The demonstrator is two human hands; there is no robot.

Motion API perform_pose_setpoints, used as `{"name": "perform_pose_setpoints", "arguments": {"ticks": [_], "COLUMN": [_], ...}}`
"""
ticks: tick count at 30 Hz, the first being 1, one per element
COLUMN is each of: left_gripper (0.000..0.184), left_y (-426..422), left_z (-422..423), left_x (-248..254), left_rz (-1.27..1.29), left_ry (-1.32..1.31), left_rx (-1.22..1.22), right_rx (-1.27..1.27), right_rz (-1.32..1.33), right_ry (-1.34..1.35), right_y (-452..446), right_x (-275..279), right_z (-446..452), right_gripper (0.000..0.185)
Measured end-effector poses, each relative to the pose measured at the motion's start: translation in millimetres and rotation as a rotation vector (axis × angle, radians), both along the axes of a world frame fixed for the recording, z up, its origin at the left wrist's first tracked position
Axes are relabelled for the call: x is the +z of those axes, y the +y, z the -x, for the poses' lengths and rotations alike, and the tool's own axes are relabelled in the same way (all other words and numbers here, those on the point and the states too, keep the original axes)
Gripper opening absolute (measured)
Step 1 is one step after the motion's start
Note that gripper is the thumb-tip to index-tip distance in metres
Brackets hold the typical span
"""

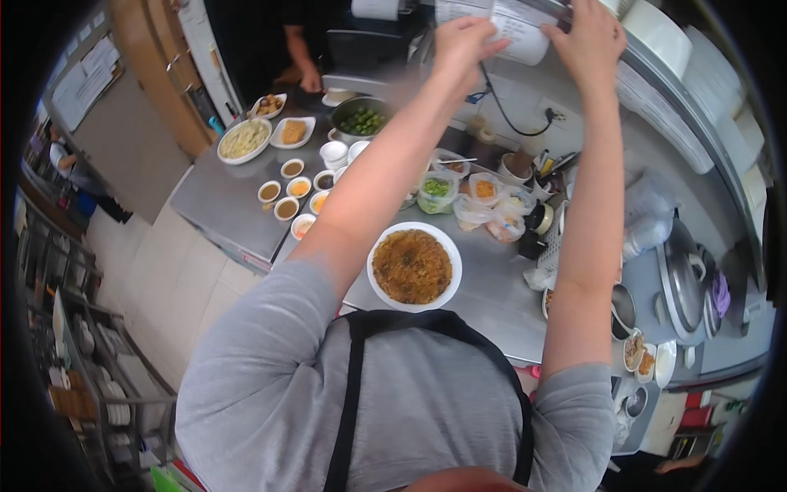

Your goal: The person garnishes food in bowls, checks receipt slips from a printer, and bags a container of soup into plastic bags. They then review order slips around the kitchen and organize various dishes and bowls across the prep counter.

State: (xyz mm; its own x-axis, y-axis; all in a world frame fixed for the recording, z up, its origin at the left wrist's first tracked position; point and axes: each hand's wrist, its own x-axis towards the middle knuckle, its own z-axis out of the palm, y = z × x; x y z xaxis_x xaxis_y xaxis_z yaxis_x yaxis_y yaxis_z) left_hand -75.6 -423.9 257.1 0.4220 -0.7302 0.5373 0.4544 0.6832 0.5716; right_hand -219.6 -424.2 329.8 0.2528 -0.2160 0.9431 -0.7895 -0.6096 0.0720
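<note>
Both my arms are raised toward a printed order slip (521, 37) that hangs at a metal rail near the top edge. My left hand (466, 51) is closed with its fingertips on the slip's left side. At the slip's right edge is my right hand (589, 41), its thumb against the paper and its other fingers up at the rail, partly cut off by the frame. Below my arms, a round white bowl (456, 279) of brown, crumbly-topped food (411, 266) stands on the steel counter (500, 283) in front of my body.
Several small sauce cups (287, 208) and a pot of green vegetables (361, 116) stand to the left. Bagged ingredients (438, 191) lie mid-counter. A large lid (684, 275) is at the right. Another person's hand (311, 80) is across the counter.
</note>
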Motion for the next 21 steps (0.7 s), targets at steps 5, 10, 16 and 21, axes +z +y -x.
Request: {"name": "perform_pose_setpoints", "arguments": {"ticks": [5,10,16,21], "left_gripper": [0.009,0.009,0.011,0.012], "left_y": [4.0,1.7,-4.5,0.0], "left_z": [-4.5,-2.5,-2.1,-0.2], "left_x": [-3.2,0.5,2.7,5.8], "left_rz": [0.037,0.038,0.040,0.026], "left_ry": [-0.033,-0.056,-0.065,-0.058], "left_rx": [-0.078,-0.085,-0.054,-0.039], "right_rx": [0.059,0.073,0.092,0.091], "right_rz": [0.049,0.077,0.079,0.064], "right_ry": [-0.010,-0.016,-0.014,-0.010], "right_y": [-0.1,-3.6,-4.9,-3.2], "right_x": [0.3,-1.7,-2.1,-1.6], "right_z": [1.3,3.0,3.4,3.1], "right_gripper": [0.059,0.058,0.058,0.058]}}
